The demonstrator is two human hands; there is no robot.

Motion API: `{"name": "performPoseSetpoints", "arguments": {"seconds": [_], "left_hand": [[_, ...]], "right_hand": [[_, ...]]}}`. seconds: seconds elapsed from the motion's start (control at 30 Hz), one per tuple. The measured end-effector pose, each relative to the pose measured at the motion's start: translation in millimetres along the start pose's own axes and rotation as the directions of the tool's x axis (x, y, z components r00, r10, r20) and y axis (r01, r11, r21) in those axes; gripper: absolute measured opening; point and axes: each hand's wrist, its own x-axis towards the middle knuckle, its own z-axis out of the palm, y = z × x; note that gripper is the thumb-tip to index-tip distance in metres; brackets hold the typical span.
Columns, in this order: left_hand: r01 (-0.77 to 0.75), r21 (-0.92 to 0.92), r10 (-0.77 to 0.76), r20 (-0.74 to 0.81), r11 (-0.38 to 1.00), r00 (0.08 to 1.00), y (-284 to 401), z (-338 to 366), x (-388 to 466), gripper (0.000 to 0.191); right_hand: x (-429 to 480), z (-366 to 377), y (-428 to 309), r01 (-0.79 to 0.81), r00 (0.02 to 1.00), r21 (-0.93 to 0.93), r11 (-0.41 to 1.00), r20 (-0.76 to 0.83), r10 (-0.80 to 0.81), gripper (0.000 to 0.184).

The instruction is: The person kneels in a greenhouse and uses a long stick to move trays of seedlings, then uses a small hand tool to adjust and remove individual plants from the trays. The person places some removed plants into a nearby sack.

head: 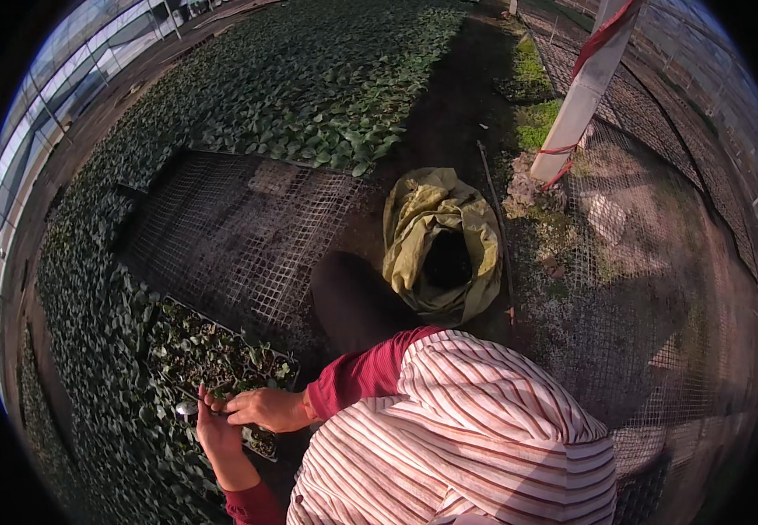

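My left hand (220, 441) is raised over a seedling tray (275, 453), with its fingers curled. A shiny, rounded metal spoon (186, 408) juts out beside these fingers, and its handle is mostly hidden. From the right, my right hand (271, 409) reaches across so that its fingertips meet the left fingers. A little green leaf shows at that meeting point, but whether the right fingers pinch it is too small to tell. Under and beyond both hands, the tray's small seedlings (205, 351) grow sparsely, with dark soil between them.
Dense leafy seedlings (326, 79) stretch ahead and left. Bare mesh-like tray grids (241, 223) lie beyond my knee (346, 289). An open yellow woven sack (412, 243) with a dark inside stands right of it, near a thin stick (496, 223). A pale post (576, 105) rises farther right.
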Motion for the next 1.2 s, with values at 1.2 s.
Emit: {"name": "performPoseSetpoints", "arguments": {"seconds": [1.2], "left_hand": [[0.378,0.796,0.415,-0.579,0.473,0.702,-15,-188,9,0.021]], "right_hand": [[-33,-38,130,-0.864,0.440,0.394,0.312,0.294,0.848,0.014]]}}
